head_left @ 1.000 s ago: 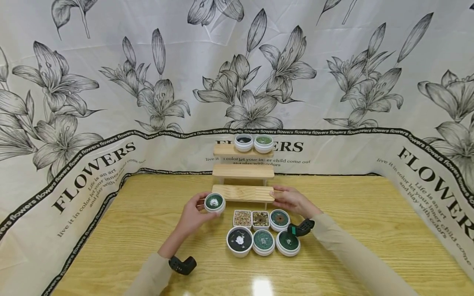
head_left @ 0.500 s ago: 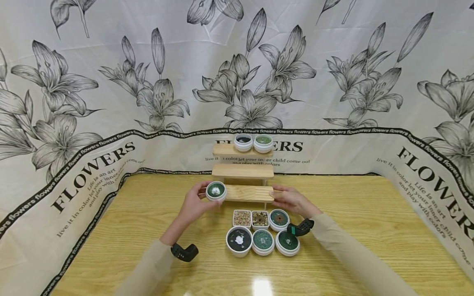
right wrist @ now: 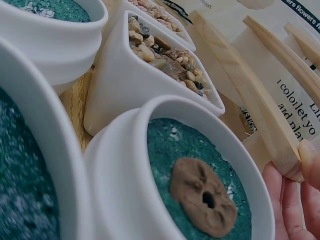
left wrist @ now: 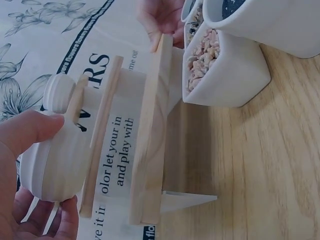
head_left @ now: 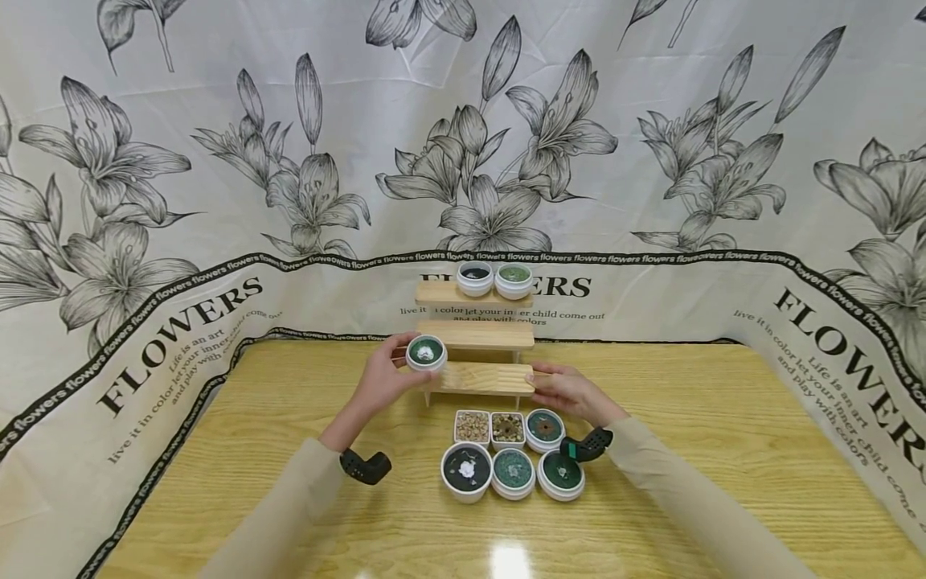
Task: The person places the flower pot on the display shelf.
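My left hand (head_left: 378,378) holds a round white pot (head_left: 425,355) with a green filling and a white lump on top. In the left wrist view, the thumb lies on one side of that pot (left wrist: 56,162) and the fingers curl round the other. The pot is in front of the left end of the tiered wooden stand, near its middle shelf (head_left: 477,334); whether it touches the wood cannot be told. At the stand's right side my right hand (head_left: 574,394) pinches the end of the lowest shelf (head_left: 488,378). The right wrist view shows thumb and fingers on this shelf end (right wrist: 282,155).
Two round pots, one dark-filled (head_left: 474,278) and one green-filled (head_left: 514,281), stand on the top shelf. Before the stand are two square pebble pots (head_left: 473,427), a blue-green pot with a brown piece (head_left: 545,429), and a front row of round pots (head_left: 513,473). A flower-printed cloth (head_left: 318,193) hangs behind.
My left hand has lifted the pot upward and slightly right, from beside the lowest shelf to about the middle shelf's height in view. The right hand stays on the lowest shelf's end.
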